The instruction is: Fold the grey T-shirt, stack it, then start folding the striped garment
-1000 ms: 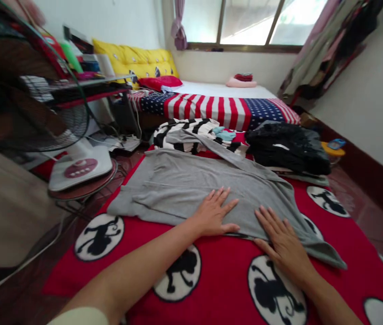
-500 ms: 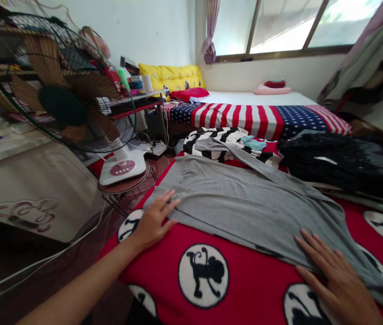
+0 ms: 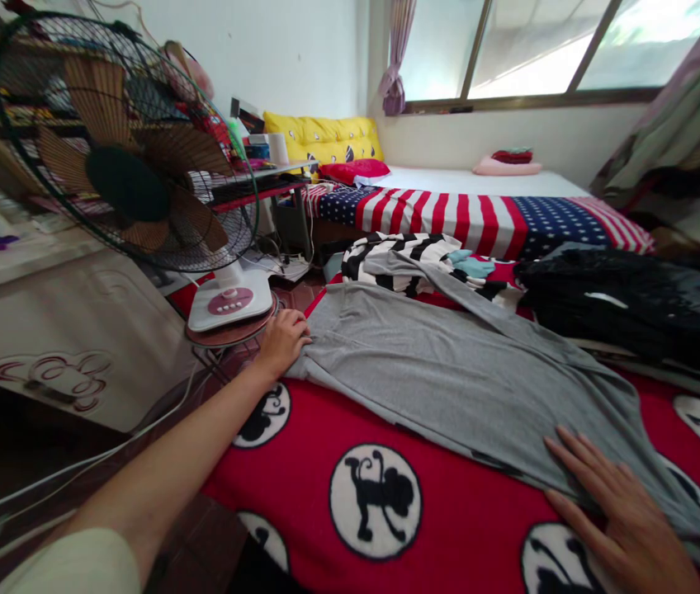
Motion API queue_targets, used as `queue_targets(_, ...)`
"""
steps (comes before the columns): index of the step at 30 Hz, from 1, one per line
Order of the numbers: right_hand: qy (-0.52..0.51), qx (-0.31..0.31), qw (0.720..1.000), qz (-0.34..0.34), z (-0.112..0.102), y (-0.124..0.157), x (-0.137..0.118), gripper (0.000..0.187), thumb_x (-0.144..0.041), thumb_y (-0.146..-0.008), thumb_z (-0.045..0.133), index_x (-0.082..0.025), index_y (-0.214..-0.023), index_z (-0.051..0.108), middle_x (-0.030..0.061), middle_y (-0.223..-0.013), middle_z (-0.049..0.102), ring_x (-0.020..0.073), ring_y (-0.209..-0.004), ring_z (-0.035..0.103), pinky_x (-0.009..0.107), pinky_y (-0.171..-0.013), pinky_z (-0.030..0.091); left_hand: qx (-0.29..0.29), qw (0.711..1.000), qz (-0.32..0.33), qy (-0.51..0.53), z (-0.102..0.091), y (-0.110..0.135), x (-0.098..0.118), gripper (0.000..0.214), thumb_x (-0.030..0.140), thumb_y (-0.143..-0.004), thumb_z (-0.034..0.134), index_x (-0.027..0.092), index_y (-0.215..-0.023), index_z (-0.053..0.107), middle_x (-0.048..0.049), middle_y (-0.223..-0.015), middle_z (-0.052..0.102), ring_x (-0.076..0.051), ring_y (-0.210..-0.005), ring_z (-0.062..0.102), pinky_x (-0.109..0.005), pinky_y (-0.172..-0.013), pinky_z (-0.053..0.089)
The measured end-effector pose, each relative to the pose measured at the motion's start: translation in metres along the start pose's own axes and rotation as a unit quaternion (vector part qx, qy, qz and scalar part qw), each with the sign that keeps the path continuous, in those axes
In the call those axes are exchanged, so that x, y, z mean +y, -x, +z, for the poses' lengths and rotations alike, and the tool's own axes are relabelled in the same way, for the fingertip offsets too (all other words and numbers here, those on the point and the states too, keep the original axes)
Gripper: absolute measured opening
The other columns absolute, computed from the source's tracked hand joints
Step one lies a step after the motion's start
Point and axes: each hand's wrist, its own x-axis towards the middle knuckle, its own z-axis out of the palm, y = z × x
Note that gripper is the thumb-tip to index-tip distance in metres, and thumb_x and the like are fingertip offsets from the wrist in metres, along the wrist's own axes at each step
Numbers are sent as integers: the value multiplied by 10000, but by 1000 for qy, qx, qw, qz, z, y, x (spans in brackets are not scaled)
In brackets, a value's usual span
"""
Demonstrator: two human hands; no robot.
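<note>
The left hand (image 3: 285, 337) reaches far out to the left. Its fingers are curled shut on the left edge of the grey shirt (image 3: 449, 371). The right hand (image 3: 626, 516) lies flat on the shirt's near right part, fingers spread. The fan (image 3: 127, 165) stands just beside the left hand. The shirt lies spread out on the red blanket (image 3: 437, 495), a bit wrinkled. Black clothes (image 3: 628, 305) sit far right.

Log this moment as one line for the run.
left hand: closed on left edge of grey garment | right hand: open, flat on its right end | garment: spread on red blanket | fan: beside left hand
</note>
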Motion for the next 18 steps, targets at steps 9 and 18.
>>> queue_targets(9, -70, 34, 997, -28, -11, 2, -3, 465, -325, -885, 446, -271, -1346, 465, 98, -1422, 515, 334, -1327, 457, 601, -1077, 358, -87, 963, 238, 94, -45, 36, 40, 637, 223, -796, 603, 223, -1400, 399, -96, -1528, 351, -258, -1420, 295, -459, -1166, 264)
queue_targets(18, 34, 36, 997, 51, -8, 14, 29, 612, -211, -801, 432, -279, -1409, 440, 48, -1402, 542, 342, -1330, 451, 628, -1074, 354, -226, 942, 247, 21, -7, 28, 35, 855, -58, -674, 441, 294, -1452, 384, -53, -1544, 360, -225, -1447, 263, -487, -1176, 229)
